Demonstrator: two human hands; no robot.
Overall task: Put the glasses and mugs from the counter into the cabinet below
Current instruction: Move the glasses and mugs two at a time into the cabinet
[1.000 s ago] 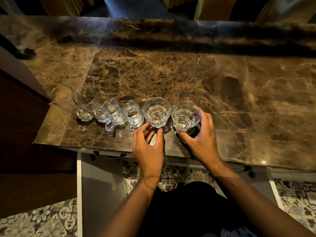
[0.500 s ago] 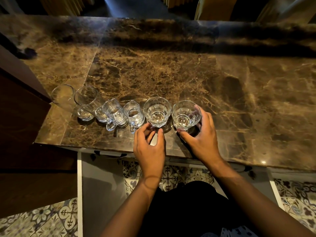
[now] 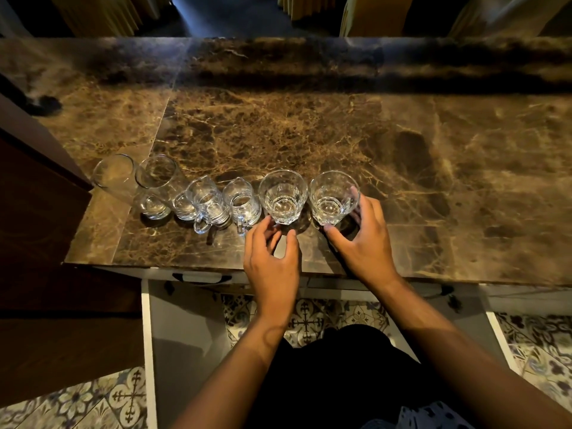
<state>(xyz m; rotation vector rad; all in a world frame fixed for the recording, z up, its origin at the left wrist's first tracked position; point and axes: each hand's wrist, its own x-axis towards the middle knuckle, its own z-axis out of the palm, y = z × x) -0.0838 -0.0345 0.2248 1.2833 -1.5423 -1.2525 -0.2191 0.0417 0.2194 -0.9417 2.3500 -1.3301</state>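
At the near edge of the brown marble counter, we wrap our right hand around the rightmost clear faceted glass tumbler to lift it, while our left hand reaches loosely curled, holding nothing, toward its twin tumbler alongside.

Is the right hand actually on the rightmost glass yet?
Touching. The head view shows the right hand wrapped around the rightmost glass: thumb at its base, fingers seen through the glass on its far side.
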